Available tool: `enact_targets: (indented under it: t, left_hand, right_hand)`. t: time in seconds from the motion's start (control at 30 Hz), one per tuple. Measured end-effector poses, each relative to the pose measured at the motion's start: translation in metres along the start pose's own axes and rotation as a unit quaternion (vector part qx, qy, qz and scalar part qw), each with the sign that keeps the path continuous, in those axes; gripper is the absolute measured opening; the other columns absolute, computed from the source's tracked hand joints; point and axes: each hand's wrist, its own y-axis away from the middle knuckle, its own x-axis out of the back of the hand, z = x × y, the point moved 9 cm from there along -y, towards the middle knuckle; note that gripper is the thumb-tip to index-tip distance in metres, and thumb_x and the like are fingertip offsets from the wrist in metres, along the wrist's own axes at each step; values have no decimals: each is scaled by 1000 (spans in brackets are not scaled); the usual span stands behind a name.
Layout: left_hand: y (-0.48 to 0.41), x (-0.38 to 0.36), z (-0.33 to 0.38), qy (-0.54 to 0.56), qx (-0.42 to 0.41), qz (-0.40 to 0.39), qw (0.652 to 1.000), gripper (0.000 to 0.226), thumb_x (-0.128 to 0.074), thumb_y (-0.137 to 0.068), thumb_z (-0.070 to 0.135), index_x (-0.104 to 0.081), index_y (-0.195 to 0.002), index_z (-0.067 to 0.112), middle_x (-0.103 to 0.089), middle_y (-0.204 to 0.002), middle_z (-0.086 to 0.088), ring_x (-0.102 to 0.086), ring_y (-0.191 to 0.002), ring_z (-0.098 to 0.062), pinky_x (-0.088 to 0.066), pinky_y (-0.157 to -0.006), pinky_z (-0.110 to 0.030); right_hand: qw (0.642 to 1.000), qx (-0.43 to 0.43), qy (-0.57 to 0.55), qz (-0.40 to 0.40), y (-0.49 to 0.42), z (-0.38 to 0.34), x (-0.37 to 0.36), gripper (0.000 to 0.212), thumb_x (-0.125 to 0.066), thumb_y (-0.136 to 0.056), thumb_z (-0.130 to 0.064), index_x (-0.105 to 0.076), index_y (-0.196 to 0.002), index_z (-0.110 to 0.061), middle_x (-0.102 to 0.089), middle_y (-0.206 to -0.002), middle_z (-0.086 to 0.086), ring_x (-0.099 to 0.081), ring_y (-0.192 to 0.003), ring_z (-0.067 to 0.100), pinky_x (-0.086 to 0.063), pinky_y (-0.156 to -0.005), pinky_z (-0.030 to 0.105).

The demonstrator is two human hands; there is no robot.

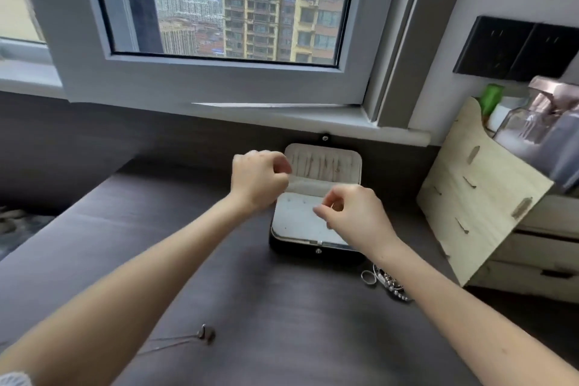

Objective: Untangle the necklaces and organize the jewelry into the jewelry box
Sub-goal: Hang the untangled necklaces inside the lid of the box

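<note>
— Where is the piece right now?

— Up in the air over the open jewelry box [297,226], which sits on the dark surface [250,291] below the window. My right grip [351,213] is narrow, thumb and forefinger nipped on a fine chain [332,205] that shows only as a faint glint. My left grip [260,178] is curled in tight beside the box's lid [351,153]. Whether it has the other end I cannot tell, because the strand is too thin to see.

— And the step?

— I judge it to be hanging this chain in the lid, where thin strands seem to hang in a row.

— How would you do it well?

— Draw the two grips gently apart so the strand runs straight with no loop in it. Then lower it over a free slot, clear of its neighbours so nothing catches. The pinch should be light, since a hard pull would only set a knot.

— What else is left?

— A necklace with a pendant [205,335] lies on the surface close to me, on my left. A heap of rings and beads [385,283] lies near the box's right front corner, partly under my right forearm. Neither is in the box yet.
</note>
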Motion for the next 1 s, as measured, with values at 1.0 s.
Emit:
enact_targets:
  t: [1.0]
  left_hand:
    - [185,53,-49,326,175,-277,887,13,-70,-81,15,-69,-86,2,-71,-80,-5,-64,-79,-16,-50,-79,-23]
  right_hand:
    - [909,13,-319,-268,89,-113,-74,16,-73,-77,-4,-58,-76,-8,-62,-66,9,-54,-56,15,-44,-56,28]
